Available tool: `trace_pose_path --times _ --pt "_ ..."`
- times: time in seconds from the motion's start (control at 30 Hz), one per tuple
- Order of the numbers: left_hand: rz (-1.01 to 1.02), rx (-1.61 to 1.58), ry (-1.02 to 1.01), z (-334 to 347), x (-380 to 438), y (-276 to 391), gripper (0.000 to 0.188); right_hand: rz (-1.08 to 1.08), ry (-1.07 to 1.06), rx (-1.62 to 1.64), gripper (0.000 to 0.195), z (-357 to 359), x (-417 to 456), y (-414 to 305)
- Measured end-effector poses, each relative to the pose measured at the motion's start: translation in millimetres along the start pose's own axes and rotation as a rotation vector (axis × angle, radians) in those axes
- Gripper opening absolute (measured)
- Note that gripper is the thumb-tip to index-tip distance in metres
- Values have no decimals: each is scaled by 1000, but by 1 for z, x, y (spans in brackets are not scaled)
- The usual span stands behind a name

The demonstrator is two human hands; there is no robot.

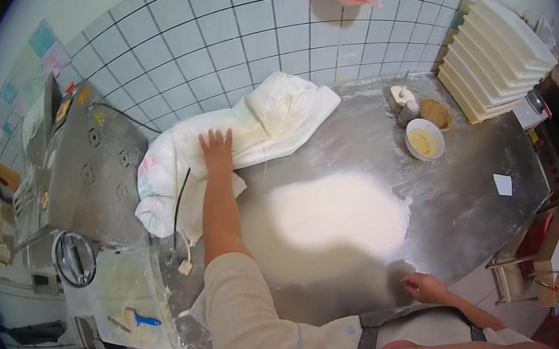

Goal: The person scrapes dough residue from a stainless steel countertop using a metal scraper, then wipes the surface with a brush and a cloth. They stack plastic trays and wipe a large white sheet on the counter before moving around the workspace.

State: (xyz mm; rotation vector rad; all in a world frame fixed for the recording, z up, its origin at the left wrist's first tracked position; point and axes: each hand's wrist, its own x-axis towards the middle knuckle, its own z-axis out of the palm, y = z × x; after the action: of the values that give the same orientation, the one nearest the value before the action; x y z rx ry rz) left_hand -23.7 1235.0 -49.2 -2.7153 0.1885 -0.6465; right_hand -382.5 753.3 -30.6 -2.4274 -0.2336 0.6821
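My left hand [218, 153] reaches forward and rests with spread fingers on a white cloth or sack [272, 122] bunched along the back of the metal worktop [329, 296]. A black cord lies over the left part of that bundle, beside my forearm. In front of the bundle, a broad sheet of pale dough [339, 217] lies flat, brightly lit in its middle. My right hand [425, 288] is near the front edge, right of the dough sheet, with its fingers curled; whether anything small is in it cannot be told.
At the back right stand a white bowl of yellow paste [424, 139], a brown dish [436, 115] and stacked cream trays [499, 58]. A white scraper [503, 184] lies on the right. On the left are a metal machine [90, 163] and a blue-handled brush [146, 319].
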Motion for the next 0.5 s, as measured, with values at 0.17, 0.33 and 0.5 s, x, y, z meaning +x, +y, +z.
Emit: trace_pose_path --times 0.17,0.33,0.5 --pt "-67 -149 -163 8 38 6 15 -76 18 -72 19 -11 9 15" --pt "-356 -523 -28 -70 65 4 22 -289 65 20 16 -68 107 -30" --pt "-392 -670 116 -167 56 -1 22 -233 -164 1182 62 -124 282 -143"
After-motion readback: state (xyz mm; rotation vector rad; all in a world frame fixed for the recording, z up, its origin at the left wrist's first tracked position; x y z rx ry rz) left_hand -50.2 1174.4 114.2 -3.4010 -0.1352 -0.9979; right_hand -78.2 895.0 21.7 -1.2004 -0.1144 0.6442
